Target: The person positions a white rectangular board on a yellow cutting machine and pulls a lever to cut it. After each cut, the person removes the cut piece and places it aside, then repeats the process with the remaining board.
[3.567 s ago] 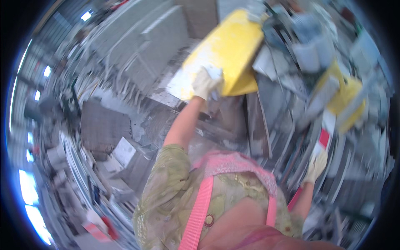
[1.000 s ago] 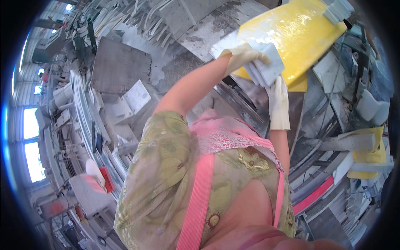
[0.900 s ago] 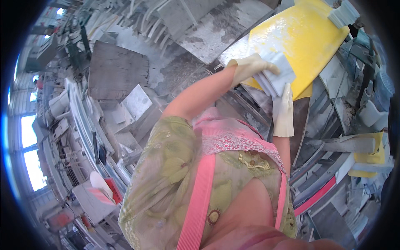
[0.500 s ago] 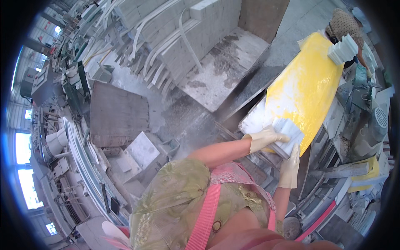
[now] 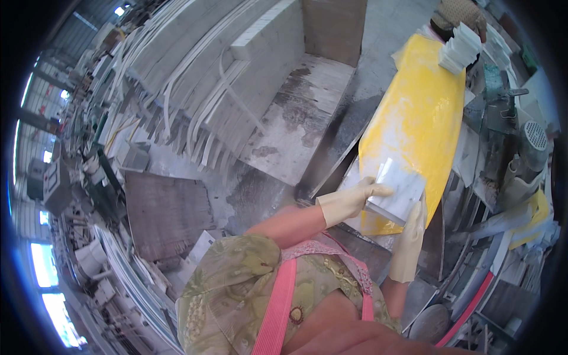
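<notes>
Both my hands, in cream rubber gloves, grip a small stack of white marble tiles (image 5: 399, 192) over the near end of a yellow sheet (image 5: 417, 106). My left hand (image 5: 368, 194) closes on the stack's left side, thumb on the top face. My right hand (image 5: 413, 228) holds its near right edge, with fingers upright against it. The top tile's pale grey-veined face shows, and a narrow tile edge juts up at the far left. Wet white residue smears the sheet. Whether the stack touches the sheet is hidden.
A second tile stack (image 5: 460, 48) stands at the sheet's far end, beside another person (image 5: 458, 16). Long marble slabs and strips (image 5: 177, 77) fill the far left. A brown board (image 5: 167, 213) lies left of me. A dusty motor (image 5: 532, 145) stands at the right.
My view has shifted, so the surroundings sit differently. The tiles in my hands have turned: their broad top face shows more, and one edge sticks up at the far side. Both hands keep hold.
</notes>
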A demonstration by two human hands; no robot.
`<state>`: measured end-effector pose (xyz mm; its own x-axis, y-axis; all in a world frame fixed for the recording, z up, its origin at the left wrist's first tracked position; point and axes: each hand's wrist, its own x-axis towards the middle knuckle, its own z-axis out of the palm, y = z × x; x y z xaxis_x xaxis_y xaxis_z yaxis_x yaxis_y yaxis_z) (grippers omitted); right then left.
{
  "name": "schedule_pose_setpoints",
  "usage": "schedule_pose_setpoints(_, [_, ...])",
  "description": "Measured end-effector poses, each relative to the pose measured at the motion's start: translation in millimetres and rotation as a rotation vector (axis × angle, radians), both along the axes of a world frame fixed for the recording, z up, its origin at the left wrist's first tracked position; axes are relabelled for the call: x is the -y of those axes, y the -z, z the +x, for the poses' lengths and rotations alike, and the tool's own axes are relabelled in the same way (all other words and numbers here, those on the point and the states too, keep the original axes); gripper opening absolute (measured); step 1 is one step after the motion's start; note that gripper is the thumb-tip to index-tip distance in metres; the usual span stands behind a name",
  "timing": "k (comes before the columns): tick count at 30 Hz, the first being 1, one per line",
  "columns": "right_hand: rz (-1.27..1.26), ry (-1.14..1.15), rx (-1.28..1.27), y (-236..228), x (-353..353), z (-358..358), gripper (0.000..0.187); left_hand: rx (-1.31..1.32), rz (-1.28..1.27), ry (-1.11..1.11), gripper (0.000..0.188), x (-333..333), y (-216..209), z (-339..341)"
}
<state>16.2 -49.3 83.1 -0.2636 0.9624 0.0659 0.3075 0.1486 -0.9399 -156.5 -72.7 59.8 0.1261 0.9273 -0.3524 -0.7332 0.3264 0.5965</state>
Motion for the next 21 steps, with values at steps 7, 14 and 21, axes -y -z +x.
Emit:
schedule_pose_setpoints(7, [-0.177,0.079,-0.193,1.1,-54.5,-102.8,0.052,0.053,-0.111,0.16,0.063,-59.6,22.8,-125.1])
schedule_pose_setpoints(14, [0.267,0.295,0.668,87.4,-222.7,-143.7,0.055,-0.193,-0.139,0.087,0.069,-129.2,60.0,-242.6])
schedule_pose_setpoints(21, [0.317,0.356,1.137,135.5,-251.5,-154.8,0.061,-0.05,-0.033,0.141,0.064,-248.6,57.0,-288.1])
